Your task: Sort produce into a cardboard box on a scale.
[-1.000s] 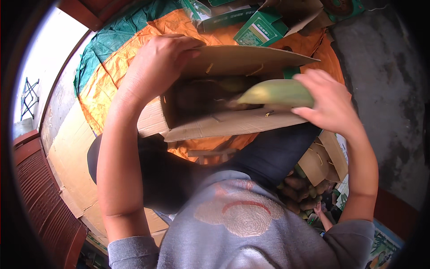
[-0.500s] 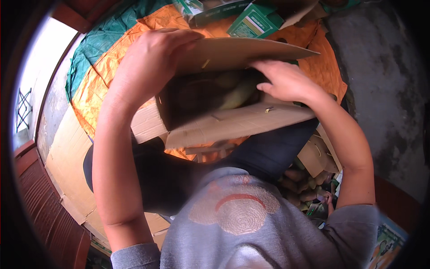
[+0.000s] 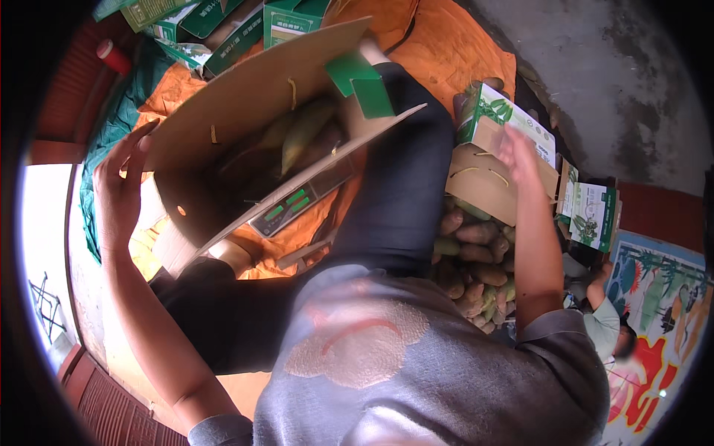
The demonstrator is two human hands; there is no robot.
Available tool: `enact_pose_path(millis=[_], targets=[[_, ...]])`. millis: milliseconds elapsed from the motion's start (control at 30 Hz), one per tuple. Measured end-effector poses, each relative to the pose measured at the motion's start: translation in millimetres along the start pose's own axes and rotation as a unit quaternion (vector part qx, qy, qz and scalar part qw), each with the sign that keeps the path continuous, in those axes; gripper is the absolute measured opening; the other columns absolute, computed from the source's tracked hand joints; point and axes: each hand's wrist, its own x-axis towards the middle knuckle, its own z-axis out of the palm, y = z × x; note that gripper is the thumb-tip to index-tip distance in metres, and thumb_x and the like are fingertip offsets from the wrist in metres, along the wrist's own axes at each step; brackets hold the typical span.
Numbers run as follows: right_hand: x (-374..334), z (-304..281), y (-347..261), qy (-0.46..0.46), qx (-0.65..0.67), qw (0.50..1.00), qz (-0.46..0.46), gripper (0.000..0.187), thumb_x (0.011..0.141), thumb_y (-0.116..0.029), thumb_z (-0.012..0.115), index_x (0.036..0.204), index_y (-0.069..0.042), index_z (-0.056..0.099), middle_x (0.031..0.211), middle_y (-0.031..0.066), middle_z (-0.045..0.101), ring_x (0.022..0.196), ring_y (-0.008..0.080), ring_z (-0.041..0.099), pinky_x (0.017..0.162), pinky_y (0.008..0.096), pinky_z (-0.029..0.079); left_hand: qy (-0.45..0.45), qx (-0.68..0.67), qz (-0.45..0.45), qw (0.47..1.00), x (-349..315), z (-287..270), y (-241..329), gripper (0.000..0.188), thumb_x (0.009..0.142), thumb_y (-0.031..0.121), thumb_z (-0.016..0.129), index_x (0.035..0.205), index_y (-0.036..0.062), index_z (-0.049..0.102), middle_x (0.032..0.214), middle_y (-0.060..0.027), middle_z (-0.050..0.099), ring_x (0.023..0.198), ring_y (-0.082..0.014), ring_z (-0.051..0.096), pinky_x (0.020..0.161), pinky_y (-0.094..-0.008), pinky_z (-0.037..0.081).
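An open cardboard box (image 3: 238, 89) stands tilted in front of me, with a green end flap and yellow cord loops in its long flaps. Inside lies elongated green and brownish produce (image 3: 297, 141), partly in shadow. My left hand (image 3: 119, 189) is at the box's left end, its fingers apart and stretched up along the flap's corner, holding nothing. To the right, my right hand (image 3: 518, 156) is over a smaller green-and-white carton (image 3: 532, 130) with brown flaps; its fingers are smeared by motion, so their grip is unclear. A digital scale (image 3: 286, 208) with green displays shows beneath the box's near flap.
A heap of brownish and green produce (image 3: 476, 253) lies beside my right thigh. Green cartons (image 3: 294, 18) stand at the back on an orange sheet (image 3: 461, 44). Another person (image 3: 606, 320) is at the lower right, beside another carton (image 3: 595, 212). Wooden furniture (image 3: 104, 401) borders the left.
My right hand has left the open box and moved right to the smaller carton. The view has turned rightward, bringing in the scale and produce heap. My left hand stays at the box's left end.
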Motion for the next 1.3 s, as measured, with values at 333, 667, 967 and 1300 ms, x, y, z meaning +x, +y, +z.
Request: enact_pose_path(millis=[333,667,967,1300], targets=[[19.6,-83.8,186.4,0.03,0.108,0.988,0.102,0.035,0.101,-0.026,0.058,0.128,-0.004,0.055,0.117,0.0162,0.069,0.096,0.0239,0.068,0.081,0.0382,0.059,0.025,-0.098,0.039,0.994,-1.8,1.9,-9.5,0.029,0.104,0.024,0.058,0.117,0.0025,0.072,0.102,-0.0118,0.075,0.097,-0.014,0.07,0.088,-0.0296,0.052],[-110.5,-37.8,254.7,-0.054,0.023,0.989,0.138,0.025,0.098,-0.006,0.05,0.122,-0.005,0.059,0.098,0.0068,0.068,0.072,0.0154,0.065,0.059,0.029,0.053,0.006,-0.171,0.006,0.985,-8.7,-7.0,-58.2,0.038,0.104,0.03,0.06,0.123,-0.0007,0.069,0.105,-0.0054,0.073,0.099,-0.0101,0.065,0.091,-0.0261,0.051],[-135.7,-18.7,234.3,-0.102,0.033,0.988,0.108,0.029,0.099,-0.009,0.055,0.126,-0.001,0.059,0.099,0.0087,0.071,0.077,0.017,0.065,0.063,0.0313,0.05,0.017,-0.184,0.059,0.981,-7.3,-5.6,-65.6,0.036,0.1,0.034,0.064,0.119,0.0046,0.073,0.104,-0.0081,0.076,0.095,-0.0142,0.071,0.088,-0.0281,0.053],[-141.5,-5.5,244.5,-0.129,-0.059,0.986,0.093,0.037,0.1,-0.019,0.056,0.134,-0.006,0.057,0.107,0.0052,0.07,0.084,0.0183,0.066,0.067,0.0345,0.052,0.009,-0.201,0.041,0.979,-5.7,-8.2,-59.4,0.036,0.1,0.03,0.066,0.12,-0.0004,0.07,0.104,-0.0086,0.075,0.098,-0.0117,0.068,0.091,-0.0264,0.052]])
